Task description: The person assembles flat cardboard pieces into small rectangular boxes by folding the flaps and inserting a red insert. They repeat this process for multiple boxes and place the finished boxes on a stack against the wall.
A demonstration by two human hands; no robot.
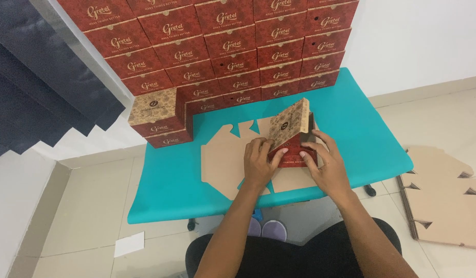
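Pressing from both sides, the left hand (259,163) and right hand (324,166) are each clamped on a half-folded red carton (292,141) at the middle of the teal bench (166,190), probably to keep its walls square while the patterned lid flap stands up at 12 o'clock. The carton sits between the hands, left fingers on its 9 o'clock side, right fingers at 3 o'clock. It rests on flat brown cardboard blanks (222,159). A wall of finished red boxes (222,46) rises at 12 o'clock; more blanks (443,201) lie on the floor at 3 o'clock.
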